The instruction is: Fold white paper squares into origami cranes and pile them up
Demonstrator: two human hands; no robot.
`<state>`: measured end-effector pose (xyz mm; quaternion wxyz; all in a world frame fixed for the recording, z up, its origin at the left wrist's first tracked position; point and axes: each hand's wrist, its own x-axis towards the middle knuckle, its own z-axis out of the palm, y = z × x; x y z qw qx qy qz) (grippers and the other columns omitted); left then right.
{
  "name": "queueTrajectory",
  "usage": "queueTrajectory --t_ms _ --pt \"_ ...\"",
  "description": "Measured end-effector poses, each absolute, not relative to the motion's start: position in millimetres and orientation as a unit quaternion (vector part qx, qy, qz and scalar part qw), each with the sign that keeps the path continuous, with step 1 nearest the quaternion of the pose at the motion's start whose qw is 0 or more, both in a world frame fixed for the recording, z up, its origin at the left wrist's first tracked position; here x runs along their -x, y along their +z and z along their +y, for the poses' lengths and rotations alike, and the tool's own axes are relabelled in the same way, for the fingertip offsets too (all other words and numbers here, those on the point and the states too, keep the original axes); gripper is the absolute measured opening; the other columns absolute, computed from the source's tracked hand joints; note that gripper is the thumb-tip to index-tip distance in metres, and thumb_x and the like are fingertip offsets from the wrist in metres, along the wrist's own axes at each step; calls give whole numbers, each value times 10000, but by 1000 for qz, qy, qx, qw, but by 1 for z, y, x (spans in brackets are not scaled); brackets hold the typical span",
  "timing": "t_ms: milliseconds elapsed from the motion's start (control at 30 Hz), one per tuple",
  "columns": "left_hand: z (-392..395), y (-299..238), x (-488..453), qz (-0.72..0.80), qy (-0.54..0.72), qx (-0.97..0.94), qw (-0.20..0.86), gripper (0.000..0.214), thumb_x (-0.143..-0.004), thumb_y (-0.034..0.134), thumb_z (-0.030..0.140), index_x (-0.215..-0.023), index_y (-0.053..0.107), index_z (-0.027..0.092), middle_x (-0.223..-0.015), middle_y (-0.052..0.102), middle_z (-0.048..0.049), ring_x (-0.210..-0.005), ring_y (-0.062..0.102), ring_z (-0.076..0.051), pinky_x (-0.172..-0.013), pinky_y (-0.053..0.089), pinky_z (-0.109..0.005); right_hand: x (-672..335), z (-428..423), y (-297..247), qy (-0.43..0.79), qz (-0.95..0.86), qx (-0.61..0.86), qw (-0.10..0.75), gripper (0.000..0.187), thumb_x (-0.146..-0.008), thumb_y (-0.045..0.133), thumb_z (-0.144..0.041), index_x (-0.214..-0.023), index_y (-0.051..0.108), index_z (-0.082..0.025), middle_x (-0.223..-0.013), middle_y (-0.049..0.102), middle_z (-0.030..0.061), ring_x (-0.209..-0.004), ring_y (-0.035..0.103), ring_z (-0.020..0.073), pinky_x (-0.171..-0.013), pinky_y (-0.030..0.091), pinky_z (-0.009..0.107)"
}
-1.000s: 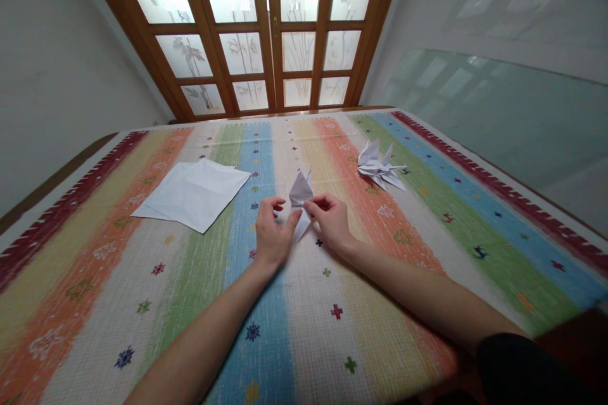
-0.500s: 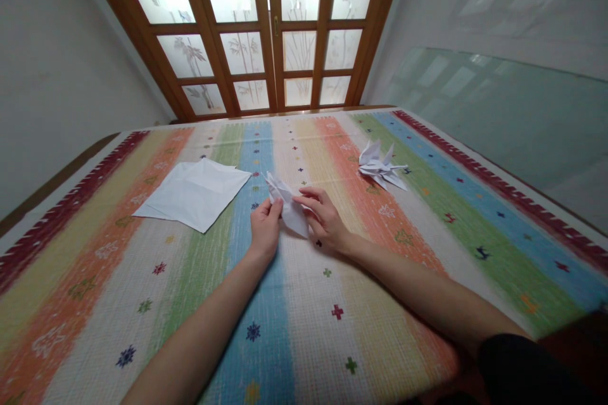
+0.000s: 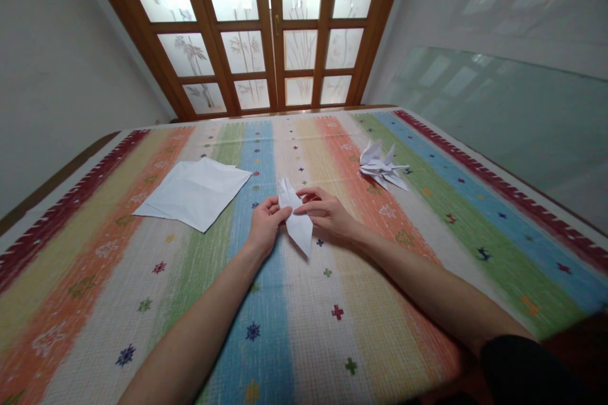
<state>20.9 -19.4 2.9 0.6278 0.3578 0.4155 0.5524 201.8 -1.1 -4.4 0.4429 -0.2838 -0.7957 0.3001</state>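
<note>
One folded white paper (image 3: 300, 234) over the middle of the counter (image 3: 304, 342).
The left hand (image 3: 265, 226) pinches its left edge, thumb on top; the right hand (image 3: 329, 211), nearly closed, pinches the right. Flanking: at least two flat sheets (image 3: 194, 193), one folded-paper cluster (image 3: 381, 168), pieces uncountable.

Left hand (image 3: 265, 224) pinching folded white paper (image 3: 300, 233), thumb on top. Right hand (image 3: 329, 212) touching its right side, grip unclear. Paper's pointed end toward person. White sheets (image 3: 194, 193) overlapped left on striped cloth (image 3: 308, 342) over counter (image 3: 23, 209). Folded paper cluster (image 3: 381, 168) right, farther out.
</note>
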Motion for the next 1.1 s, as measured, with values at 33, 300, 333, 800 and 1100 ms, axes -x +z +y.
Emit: queueTrajectory --t_ms 33,300,333,800,1100 --pt "-20 3 -20 411 548 -365 630 422 -498 843 244 -833 605 148 -708 703 -4 -589 631 -127 -634 506 -261 -202 -1 -4 306 -790 286 447 150 -826 663 -224 -909 762 -299 -1151 613 52 -949 593 177 -887 505 396" --pt "-15 -2 -16 376 531 -414 636 461 -512 844 247 -825 516 166 -741 684 2 -604 633 -133 -596 508 -252 -189 -12 -3 413 -671 352 506 154 -777 726 -378 -781 747 -225 -1287 601 107 -1174 572 237 -954 470 412" --pt "-15 -3 -17 374 532 -423 631 467 -522 835 236 -849 508 171 -738 680 7 -602 634 -135 -595 508 -253 -186 -13 -3 436 -647 356 514 184 -764 736 -399 -756 739 -215 -1270 619 116 -1183 573 245 -964 464 417" --pt "-19 -11 -17 389 592 -604 366 134 -683 745 234 -813 739 201 -997 687 -66 -880 649 -174 -787 518 -301 -175 -15 -3 555 -449 343 610 193 -550 872 -331 -675 754 -245 -1113 727 66 -965 683 227 -867 534 421" --pt "-25 -6 -27 441 581 -501 466 287 -660 749 249 -943 772 203 -908 759 -56 -799 695 -180 -812 546 -338 -171 -18 -1 508 -427 379 644 127 -561 842 -283 -659 763 -265 -855 757 20 -795 690 176 -789 558 350"
